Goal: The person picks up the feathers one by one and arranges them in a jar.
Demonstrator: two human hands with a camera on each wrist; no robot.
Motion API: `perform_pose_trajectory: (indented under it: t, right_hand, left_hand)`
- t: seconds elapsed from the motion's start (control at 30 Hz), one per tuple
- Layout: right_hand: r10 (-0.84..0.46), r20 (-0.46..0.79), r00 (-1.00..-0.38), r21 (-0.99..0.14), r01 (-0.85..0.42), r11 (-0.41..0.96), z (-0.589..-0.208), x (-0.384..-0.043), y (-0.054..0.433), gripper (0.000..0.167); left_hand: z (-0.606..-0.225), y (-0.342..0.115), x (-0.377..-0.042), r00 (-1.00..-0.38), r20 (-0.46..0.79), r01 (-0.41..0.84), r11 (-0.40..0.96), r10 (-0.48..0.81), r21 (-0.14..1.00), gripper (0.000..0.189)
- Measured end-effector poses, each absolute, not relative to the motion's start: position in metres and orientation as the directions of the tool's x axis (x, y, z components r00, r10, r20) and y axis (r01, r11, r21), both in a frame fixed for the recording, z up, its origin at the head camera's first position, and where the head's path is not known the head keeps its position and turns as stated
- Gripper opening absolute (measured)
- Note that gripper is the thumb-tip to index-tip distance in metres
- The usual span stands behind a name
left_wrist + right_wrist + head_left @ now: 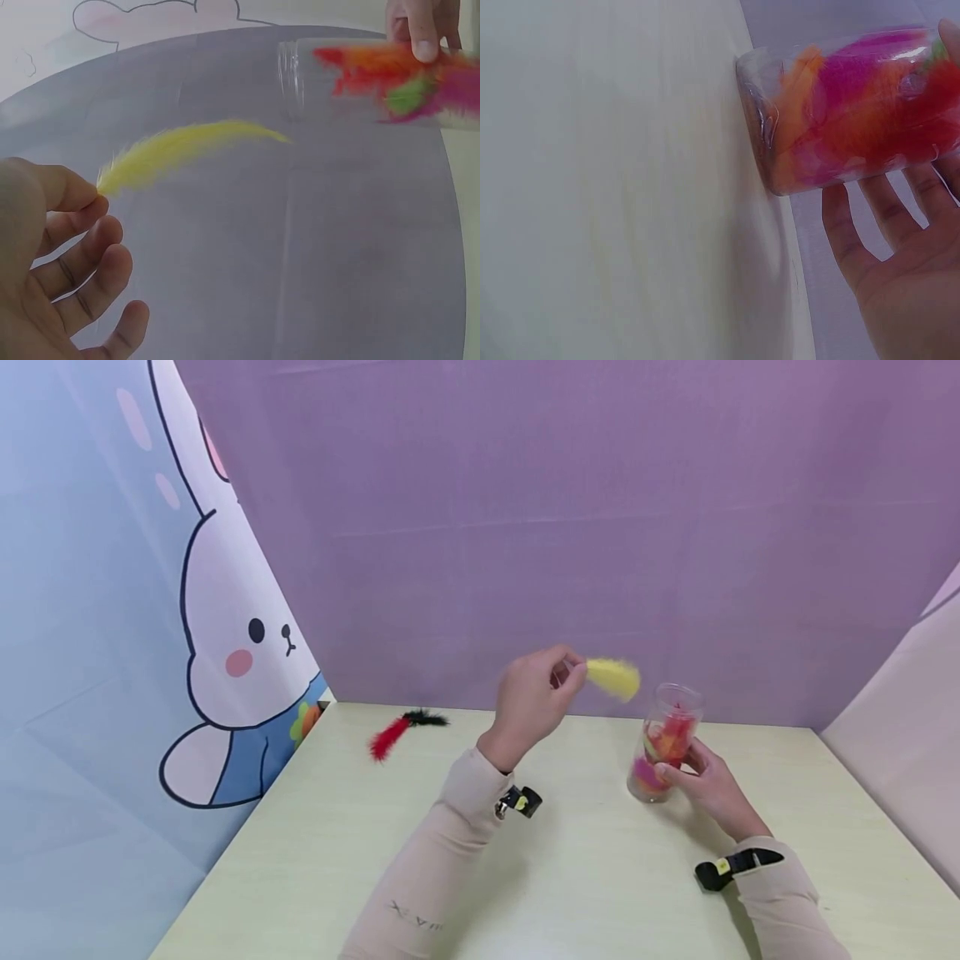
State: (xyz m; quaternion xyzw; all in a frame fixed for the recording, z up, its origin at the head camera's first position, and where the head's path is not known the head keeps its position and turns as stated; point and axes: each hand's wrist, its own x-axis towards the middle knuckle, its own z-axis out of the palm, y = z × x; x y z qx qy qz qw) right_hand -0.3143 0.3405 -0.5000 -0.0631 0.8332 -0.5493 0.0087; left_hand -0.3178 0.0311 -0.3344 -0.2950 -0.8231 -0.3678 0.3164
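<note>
Between thumb and forefinger, my left hand (534, 697) pinches one end of a yellow feather (615, 677), held in the air left of a clear jar. In the left wrist view the yellow feather (187, 150) curves toward the jar's mouth, apart from it. My right hand (712, 785) grips the clear jar (651, 785) around its side, tilting it a little. Inside the jar are red, orange, magenta and green feathers (877, 112). In the right wrist view my right hand's fingers (889, 210) lie along the jar's wall.
A red feather (388, 740) and a dark green or black feather (426, 718) lie together at the table's far left. The pale table (315, 860) ends at a purple backdrop (525, 527). A blue cloth with a rabbit picture (232, 635) hangs on the left.
</note>
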Motion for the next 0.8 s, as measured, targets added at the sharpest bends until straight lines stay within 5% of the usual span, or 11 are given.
perform_pose_trajectory:
  t: [0.8]
  right_hand:
    - [-0.134,0.049,-0.99,-0.922,-0.097,0.376,-0.512,-0.327,0.345,0.087]
  left_hand:
    - [-0.335,0.084,-0.33,-0.686,0.651,0.669,0.633,0.324,0.39,0.017]
